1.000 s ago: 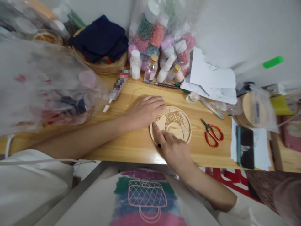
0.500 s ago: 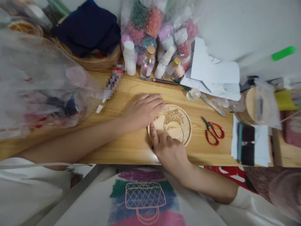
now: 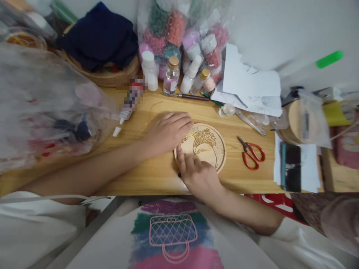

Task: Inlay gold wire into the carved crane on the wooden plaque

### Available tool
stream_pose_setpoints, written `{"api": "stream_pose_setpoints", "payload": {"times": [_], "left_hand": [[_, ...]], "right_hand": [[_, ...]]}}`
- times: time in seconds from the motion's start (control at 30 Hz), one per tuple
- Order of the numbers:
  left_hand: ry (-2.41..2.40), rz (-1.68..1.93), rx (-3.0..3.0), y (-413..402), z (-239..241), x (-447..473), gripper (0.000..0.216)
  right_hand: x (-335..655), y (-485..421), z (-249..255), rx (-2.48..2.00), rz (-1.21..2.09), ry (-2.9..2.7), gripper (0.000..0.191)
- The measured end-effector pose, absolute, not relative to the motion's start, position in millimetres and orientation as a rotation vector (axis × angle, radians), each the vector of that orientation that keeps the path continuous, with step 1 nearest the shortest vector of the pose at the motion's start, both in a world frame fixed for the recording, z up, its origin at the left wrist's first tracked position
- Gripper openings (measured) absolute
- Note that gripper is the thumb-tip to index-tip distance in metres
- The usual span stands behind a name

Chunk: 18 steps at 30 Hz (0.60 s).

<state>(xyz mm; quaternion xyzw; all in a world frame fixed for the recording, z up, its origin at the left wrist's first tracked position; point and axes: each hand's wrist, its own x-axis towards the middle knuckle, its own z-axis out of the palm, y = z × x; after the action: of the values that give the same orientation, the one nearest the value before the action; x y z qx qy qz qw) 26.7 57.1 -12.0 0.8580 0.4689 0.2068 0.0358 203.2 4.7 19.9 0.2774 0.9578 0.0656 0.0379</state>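
A round pale wooden plaque [image 3: 201, 155] lies on the table, bearing a raised gold feathered design [image 3: 206, 139] that looks like a bird. My left hand [image 3: 171, 132] rests over its upper left rim, fingers stretched out and fairly flat; its thumb is mostly hidden. From below, my right hand [image 3: 199, 175] leans on the lower left of the plaque with the index finger extended to the rim. Its other fingers are curled under, and whatever they hold is hidden. A small dark tip [image 3: 180, 175] shows beside that hand. Red-handled scissors [image 3: 252, 154] lie right of the plaque.
A glue tube [image 3: 129, 102] lies at the upper left near a plastic bag [image 3: 56, 108]. Several small bottles [image 3: 171, 76] stand at the back, with a dark-handled tool [image 3: 195, 97] before them. White papers [image 3: 249, 89] and a dark phone-like slab [image 3: 291, 168] are on the right.
The view has shifted slightly, moving the whole scene a little left. Both hands stay in almost the same place on the plaque.
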Motion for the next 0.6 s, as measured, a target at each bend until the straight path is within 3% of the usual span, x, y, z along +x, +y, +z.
{"api": "stream_pose_setpoints", "payload": {"times": [0.33, 0.6], "left_hand": [[1.454, 0.662, 2.658, 56.8, -11.3, 26.5, 0.032], [1.482, 0.683, 2.67, 57.9, -15.8, 25.5, 0.029]], "right_hand": [[216.6, -0.6, -1.5, 1.137, 0.062, 3.148, 0.043], [219.3, -1.9, -5.3, 1.106, 0.113, 3.254, 0.038]]}}
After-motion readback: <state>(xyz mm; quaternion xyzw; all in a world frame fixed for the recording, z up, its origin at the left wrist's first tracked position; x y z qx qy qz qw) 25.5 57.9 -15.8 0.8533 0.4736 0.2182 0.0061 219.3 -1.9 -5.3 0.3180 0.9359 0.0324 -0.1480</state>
